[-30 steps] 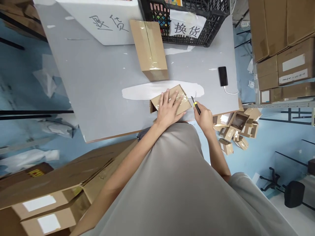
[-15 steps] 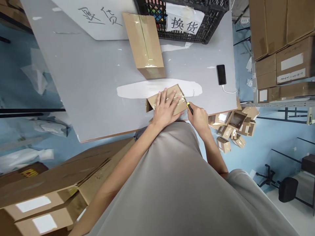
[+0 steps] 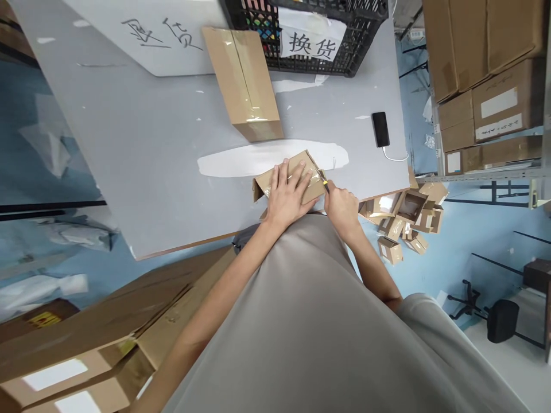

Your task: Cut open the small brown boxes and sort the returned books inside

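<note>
A small brown cardboard box (image 3: 305,161) with clear tape across it lies near the front edge of the table, a flap sticking out at its left end. My left hand (image 3: 287,194) presses flat on top of it, fingers spread. In my right hand (image 3: 342,207) is a box cutter (image 3: 326,184) with a black and yellow handle. Its tip touches the right end of the box; the blade itself is too small to make out clearly.
A longer taped carton (image 3: 245,86) lies ahead on the grey table (image 3: 142,137), by a black plastic crate (image 3: 359,51) with a paper sign. A phone (image 3: 380,129) on a white cable is at the right. Opened boxes (image 3: 411,207) are heaped on the floor beyond the right edge.
The box cutter has shifted slightly along the right end of the box, and my right hand has moved a little left. My left hand stays on the box. The whole view has shifted slightly.
</note>
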`<state>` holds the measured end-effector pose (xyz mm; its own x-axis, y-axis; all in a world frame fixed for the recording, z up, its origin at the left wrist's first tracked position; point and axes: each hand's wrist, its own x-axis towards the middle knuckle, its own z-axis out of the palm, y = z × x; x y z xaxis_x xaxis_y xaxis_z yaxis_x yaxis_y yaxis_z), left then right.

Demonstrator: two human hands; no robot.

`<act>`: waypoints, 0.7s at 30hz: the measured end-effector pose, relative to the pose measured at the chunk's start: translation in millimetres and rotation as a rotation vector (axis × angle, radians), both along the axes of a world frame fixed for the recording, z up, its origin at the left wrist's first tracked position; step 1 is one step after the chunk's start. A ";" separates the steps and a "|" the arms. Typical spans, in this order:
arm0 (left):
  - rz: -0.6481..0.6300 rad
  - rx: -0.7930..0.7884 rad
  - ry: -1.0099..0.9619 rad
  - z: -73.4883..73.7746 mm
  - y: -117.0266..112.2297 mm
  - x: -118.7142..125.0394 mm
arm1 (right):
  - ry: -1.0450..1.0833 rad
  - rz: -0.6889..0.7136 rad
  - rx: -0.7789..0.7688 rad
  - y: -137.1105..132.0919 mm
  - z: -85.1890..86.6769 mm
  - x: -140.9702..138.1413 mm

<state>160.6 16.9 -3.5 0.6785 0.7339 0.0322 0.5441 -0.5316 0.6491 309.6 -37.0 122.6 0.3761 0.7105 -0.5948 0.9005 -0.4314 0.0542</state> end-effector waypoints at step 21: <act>0.543 -0.064 -0.185 -14.6 -14.2 -101.3 | 0.036 -0.425 0.226 -3.1 -176.2 106.0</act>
<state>59.3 2.7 -18.0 0.1910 0.9798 0.0587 0.6026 -0.1643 0.7809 415.6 -40.1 -53.6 0.6433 0.6110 -0.4613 0.6414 -0.7591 -0.1111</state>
